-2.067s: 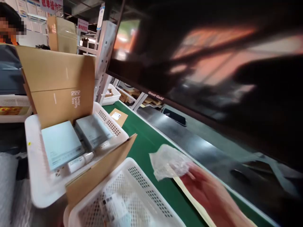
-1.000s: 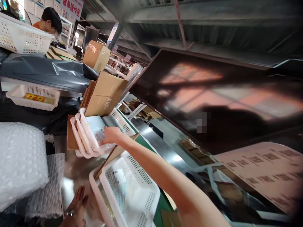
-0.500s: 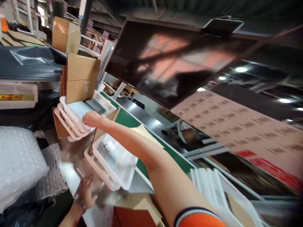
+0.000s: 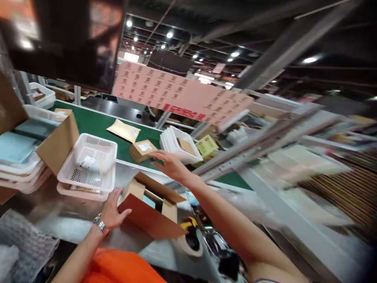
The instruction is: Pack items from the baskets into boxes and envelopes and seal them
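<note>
My right hand (image 4: 171, 165) reaches out over the bench, fingers stretched and apart, with nothing in it. Just beyond its fingertips a small taped carton (image 4: 143, 150) with a white label sits on the green belt (image 4: 91, 121). My left hand (image 4: 113, 210), a watch on its wrist, is spread beside an open cardboard box (image 4: 150, 218); whether it touches the box I cannot tell. Inside that box a light blue item (image 4: 149, 201) partly shows. Behind my left hand stands a white perforated basket (image 4: 110, 165) holding a small labelled packet (image 4: 88, 162), stacked on another basket.
Stacked baskets (image 4: 32, 179) with light blue packages stand at the left. A padded envelope (image 4: 124, 130) lies on the belt. White nested trays (image 4: 188, 155) are farther right. A tape dispenser (image 4: 191, 236) sits near the front edge, and a slanting metal rail (image 4: 235, 157) crosses the right side.
The view has swung right. My right hand has left the stacked baskets at the left and now hovers near the small carton. My left hand is now beside the open box.
</note>
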Demonstrator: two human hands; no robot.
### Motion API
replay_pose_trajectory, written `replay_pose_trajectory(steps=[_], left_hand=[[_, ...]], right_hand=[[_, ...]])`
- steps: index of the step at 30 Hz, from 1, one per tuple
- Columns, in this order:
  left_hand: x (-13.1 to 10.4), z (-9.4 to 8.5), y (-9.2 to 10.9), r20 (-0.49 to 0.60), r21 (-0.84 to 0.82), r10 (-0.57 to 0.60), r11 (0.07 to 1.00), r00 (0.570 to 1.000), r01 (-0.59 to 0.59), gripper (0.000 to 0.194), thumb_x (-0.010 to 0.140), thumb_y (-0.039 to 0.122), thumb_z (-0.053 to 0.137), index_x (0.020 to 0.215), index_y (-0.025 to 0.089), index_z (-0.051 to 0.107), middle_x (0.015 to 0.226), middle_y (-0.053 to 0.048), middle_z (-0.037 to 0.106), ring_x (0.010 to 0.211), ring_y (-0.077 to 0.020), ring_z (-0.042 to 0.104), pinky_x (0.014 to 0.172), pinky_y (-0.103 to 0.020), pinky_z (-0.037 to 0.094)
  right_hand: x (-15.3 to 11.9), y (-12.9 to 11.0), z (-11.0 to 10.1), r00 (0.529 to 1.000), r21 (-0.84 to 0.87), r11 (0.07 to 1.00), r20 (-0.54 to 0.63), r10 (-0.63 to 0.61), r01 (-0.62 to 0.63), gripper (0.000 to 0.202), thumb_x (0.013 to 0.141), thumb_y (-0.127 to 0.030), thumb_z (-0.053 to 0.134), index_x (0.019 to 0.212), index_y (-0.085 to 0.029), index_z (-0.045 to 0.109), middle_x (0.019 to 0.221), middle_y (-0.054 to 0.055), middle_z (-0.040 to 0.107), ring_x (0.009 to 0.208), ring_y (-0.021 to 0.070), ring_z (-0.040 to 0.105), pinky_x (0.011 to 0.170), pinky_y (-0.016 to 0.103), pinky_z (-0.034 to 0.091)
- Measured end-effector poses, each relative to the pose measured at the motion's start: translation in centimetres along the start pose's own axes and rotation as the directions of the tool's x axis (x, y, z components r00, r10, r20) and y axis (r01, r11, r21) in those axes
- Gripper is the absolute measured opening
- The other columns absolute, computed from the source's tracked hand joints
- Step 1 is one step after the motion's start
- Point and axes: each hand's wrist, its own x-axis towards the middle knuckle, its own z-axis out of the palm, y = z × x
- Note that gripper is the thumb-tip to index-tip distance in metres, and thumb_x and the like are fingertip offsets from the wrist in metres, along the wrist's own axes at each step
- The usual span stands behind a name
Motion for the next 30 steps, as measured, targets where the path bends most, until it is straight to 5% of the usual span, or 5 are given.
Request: replay_pose_trajectory(steps=[4,7,16,23,30], left_hand=[[5.8,0.4,2.5,0.223,-0.016,-0.023,0.999,0.974,0.028,0.097,0.069,0.047,0.097,0.154,0.019,0.059,0.158,-0.016,0.062,0.148,-0.0346,0.057,0.129,-0.050,0.042],[9.0,1.7,3.1,0.392,0.032,-0.108,0.994,0.914,0.104,0.095,0.058,0.049,0.103,0.142,0.017,0.070,0.143,-0.016,0.072,0.133,-0.0348,0.068,0.121,-0.045,0.050],[11.3,9.2,2.4,0.041,0.378,-0.457,0.830,0.889,0.409,0.113,0.079,0.057,0.088,0.164,0.005,0.034,0.157,-0.034,0.051,0.141,-0.0442,0.060,0.115,-0.047,0.049],[11.9,9.5,2.1,0.116,0.283,-0.523,0.832,0.845,0.476,0.139,0.082,0.050,0.089,0.169,0.002,-0.008,0.163,-0.038,0.047,0.149,-0.0417,0.055,0.117,-0.045,0.047],[11.7,9.3,1.9,0.172,0.152,-0.501,0.864,0.848,0.480,0.135,0.090,0.046,0.082,0.167,-0.003,-0.018,0.152,-0.031,0.063,0.136,-0.0344,0.067,0.108,-0.035,0.052]], right_hand=[[-16.0,9.9,2.6,0.750,0.269,0.744,-0.101,0.653,-0.612,0.062,0.069,-0.031,0.083,0.128,-0.017,0.074,0.134,0.021,0.073,0.107,0.0345,0.076,0.089,0.051,0.066],[-23.9,11.4,7.1,0.573,0.489,0.511,-0.028,0.819,-0.707,0.073,0.058,-0.034,0.089,0.127,-0.020,0.072,0.132,0.022,0.074,0.103,0.0372,0.078,0.082,0.052,0.068],[-28.1,11.1,13.3,0.664,0.699,0.387,0.169,0.728,-0.601,0.049,0.078,-0.058,0.073,0.118,-0.031,0.080,0.120,0.019,0.081,0.101,0.0365,0.082,0.077,0.046,0.067],[-22.9,14.5,10.3,0.784,0.345,0.754,-0.079,0.616,-0.559,0.057,0.096,-0.043,0.058,0.146,-0.019,0.068,0.154,0.019,0.066,0.155,0.0346,0.051,0.132,0.064,0.030],[-27.5,11.8,16.8,0.902,0.189,0.884,0.030,0.430,-0.427,0.050,0.102,-0.041,0.063,0.148,-0.026,0.069,0.163,0.015,0.059,0.160,0.0356,0.044,0.133,0.070,0.026]])
